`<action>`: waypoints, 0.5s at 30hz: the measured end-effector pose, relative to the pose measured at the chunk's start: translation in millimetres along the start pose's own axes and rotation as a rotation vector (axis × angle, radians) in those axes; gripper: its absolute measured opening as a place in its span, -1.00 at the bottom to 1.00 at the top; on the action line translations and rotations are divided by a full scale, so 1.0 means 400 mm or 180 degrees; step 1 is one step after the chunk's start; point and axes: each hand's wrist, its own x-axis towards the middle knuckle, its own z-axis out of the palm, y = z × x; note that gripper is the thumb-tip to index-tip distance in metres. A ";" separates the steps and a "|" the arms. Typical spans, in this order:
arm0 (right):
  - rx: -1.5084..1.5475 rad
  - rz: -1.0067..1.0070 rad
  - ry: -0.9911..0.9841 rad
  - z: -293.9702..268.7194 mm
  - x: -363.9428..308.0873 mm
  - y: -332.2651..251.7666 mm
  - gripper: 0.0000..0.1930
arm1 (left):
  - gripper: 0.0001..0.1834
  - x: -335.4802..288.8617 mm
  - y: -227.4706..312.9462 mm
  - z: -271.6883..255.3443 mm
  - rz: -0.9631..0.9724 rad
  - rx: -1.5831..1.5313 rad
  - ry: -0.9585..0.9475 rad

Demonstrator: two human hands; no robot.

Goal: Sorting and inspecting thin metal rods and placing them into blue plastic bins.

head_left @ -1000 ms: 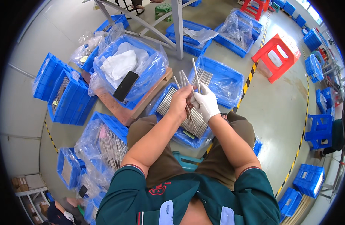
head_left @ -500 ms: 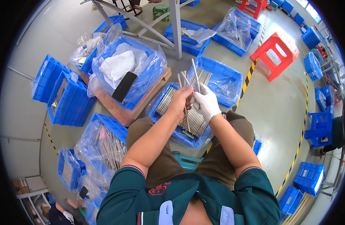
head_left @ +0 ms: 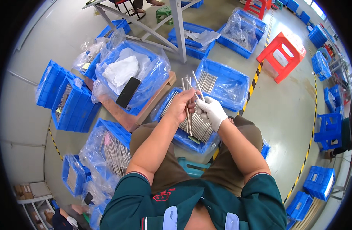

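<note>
My bare left hand [head_left: 181, 104] is closed around a few slim metal rods [head_left: 189, 124], whose ends stick out above and below the fist. Beside it, my right hand [head_left: 213, 112] in a white glove grips another metal rod [head_left: 195, 79], tilted up and to the left. The two hands nearly touch. Beneath them, between my knees, a plastic-lined blue bin [head_left: 187, 143] holds rows of similar rods [head_left: 201, 129], partly hidden by my hands. Just beyond it stands a second lined blue bin [head_left: 233, 88] with a smaller row of rods [head_left: 207, 81] at its left side.
To the left, a lined blue bin with white cloth [head_left: 122, 73] and a black phone [head_left: 128, 92] rests on a wooden pallet [head_left: 118, 115]. Another bin holds loose rods [head_left: 115, 153]. A red stool [head_left: 282, 56] stands at the right, past yellow-black floor tape [head_left: 253, 82]. A metal frame leg [head_left: 179, 30] rises ahead.
My right hand has come down slightly, and the rod in it now sits lower and leans more to the left. My left hand keeps its rods.
</note>
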 end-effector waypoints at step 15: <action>0.0000 0.0300 -0.0344 -0.023 0.003 0.020 -0.84 | -0.76 0.016 0.028 -0.033 0.0275 0.0018 0.0359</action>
